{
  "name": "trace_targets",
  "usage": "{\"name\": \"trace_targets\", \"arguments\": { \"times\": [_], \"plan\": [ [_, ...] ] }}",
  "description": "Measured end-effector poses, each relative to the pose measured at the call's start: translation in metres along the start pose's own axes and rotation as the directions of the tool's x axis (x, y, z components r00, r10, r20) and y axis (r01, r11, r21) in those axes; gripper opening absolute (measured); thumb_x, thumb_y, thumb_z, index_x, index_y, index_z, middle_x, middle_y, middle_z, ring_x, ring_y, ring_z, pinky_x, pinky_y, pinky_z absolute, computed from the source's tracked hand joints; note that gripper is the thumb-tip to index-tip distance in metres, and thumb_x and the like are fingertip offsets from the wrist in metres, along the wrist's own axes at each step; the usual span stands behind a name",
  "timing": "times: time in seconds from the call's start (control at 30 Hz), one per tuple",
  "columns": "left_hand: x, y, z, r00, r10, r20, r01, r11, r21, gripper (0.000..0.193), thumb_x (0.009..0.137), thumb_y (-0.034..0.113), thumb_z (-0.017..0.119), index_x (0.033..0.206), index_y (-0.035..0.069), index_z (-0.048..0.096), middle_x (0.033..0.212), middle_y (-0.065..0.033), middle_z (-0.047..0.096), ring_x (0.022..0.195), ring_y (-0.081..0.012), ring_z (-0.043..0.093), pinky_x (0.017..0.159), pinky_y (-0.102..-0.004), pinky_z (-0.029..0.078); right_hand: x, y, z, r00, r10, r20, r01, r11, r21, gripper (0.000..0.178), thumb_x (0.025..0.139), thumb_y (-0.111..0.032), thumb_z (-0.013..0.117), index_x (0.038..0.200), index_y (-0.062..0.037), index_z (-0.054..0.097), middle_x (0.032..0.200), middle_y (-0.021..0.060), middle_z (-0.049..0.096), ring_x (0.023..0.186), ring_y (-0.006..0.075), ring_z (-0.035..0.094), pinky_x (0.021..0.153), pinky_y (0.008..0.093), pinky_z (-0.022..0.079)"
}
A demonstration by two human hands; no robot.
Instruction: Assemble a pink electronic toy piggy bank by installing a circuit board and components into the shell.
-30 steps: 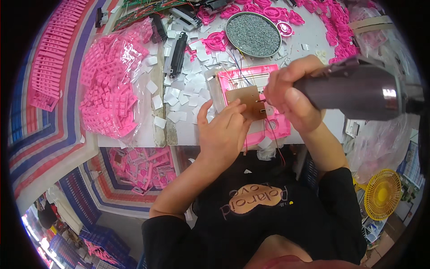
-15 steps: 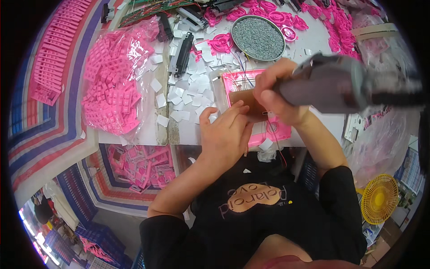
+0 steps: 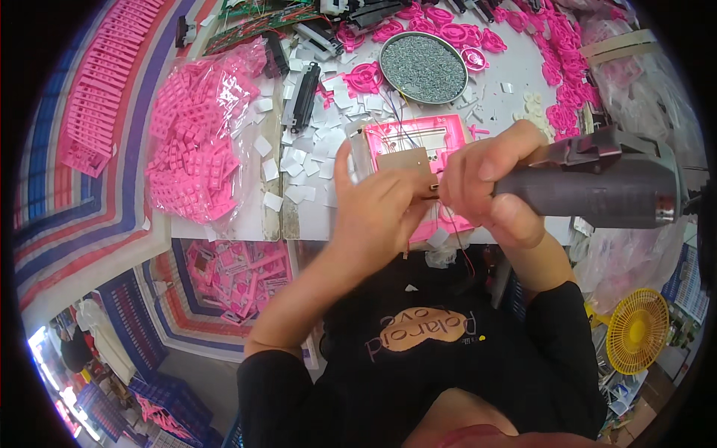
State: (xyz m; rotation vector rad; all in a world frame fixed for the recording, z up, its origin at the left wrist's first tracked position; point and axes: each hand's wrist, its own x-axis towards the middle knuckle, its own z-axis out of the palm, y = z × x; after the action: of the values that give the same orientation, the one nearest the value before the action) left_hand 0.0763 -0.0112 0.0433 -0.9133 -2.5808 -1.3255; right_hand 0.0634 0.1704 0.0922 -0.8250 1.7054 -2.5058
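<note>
The right hand [image 3: 497, 187] is wrapped around a dark grey cylindrical power tool [image 3: 590, 193]; the left hand [image 3: 382, 209] covers the near part of a flat brown board [image 3: 402, 160], whether gripping I cannot tell. The board lies over a pink plastic housing [image 3: 454, 128], left of the tool.

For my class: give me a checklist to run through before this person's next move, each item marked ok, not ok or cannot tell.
1. Right hand grips the grey power tool: ok.
2. Left hand is at the brown board: ok.
3. Board lies over the pink casing: ok.
4. Hands well apart: not ok, fingers nearly meet.
5. Tool tip's contact: cannot tell.
</note>
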Motion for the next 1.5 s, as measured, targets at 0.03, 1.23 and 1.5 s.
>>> {"name": "trace_targets", "arguments": {
  "times": [0.03, 1.23, 1.5],
  "plan": [
    [0.016, 0.0, -0.009, 0.996, 0.019, 0.086, -0.017, 1.0, -0.024, 0.023, 0.08, 0.01, 0.076, 0.104, 0.011, 0.072, 0.101, -0.0053, 0.075, 0.092, -0.0234, 0.071, 0.116, -0.0535, 0.026, 0.0, 0.001, -0.004, 1.0, 0.002, -0.012, -0.002, 1.0, -0.004, 0.031, 0.092, -0.023, 0.067, 0.107, -0.0086, 0.044, 0.058, -0.0002, 0.044, 0.052, 0.013, 0.043, 0.048, 0.0301, 0.037],
    [-0.063, -0.007, -0.02, 0.967, 0.142, 0.212, -0.224, 0.87, 0.439, 0.011, 0.078, 0.017, 0.066, 0.089, 0.013, 0.065, 0.124, 0.0003, 0.068, 0.098, -0.017, 0.058, 0.094, -0.047, 0.033, -0.016, 0.032, 0.006, 0.988, 0.103, 0.115, -0.093, 0.992, -0.087, 0.024, 0.091, -0.011, 0.065, 0.106, -0.0072, 0.046, 0.068, 0.0037, 0.052, 0.059, 0.0133, 0.049, 0.06, 0.0319, 0.046],
    [-0.057, -0.002, -0.024, 0.947, 0.118, 0.3, -0.254, 0.847, 0.467, 0.016, 0.078, 0.017, 0.064, 0.092, 0.011, 0.069, 0.124, -0.0028, 0.069, 0.094, -0.0168, 0.056, 0.094, -0.046, 0.034, -0.022, 0.028, 0.007, 0.983, 0.162, 0.089, -0.143, 0.972, -0.186, 0.025, 0.091, -0.011, 0.066, 0.106, -0.0075, 0.046, 0.07, 0.0041, 0.052, 0.063, 0.0135, 0.05, 0.06, 0.032, 0.045]
  ]
}}
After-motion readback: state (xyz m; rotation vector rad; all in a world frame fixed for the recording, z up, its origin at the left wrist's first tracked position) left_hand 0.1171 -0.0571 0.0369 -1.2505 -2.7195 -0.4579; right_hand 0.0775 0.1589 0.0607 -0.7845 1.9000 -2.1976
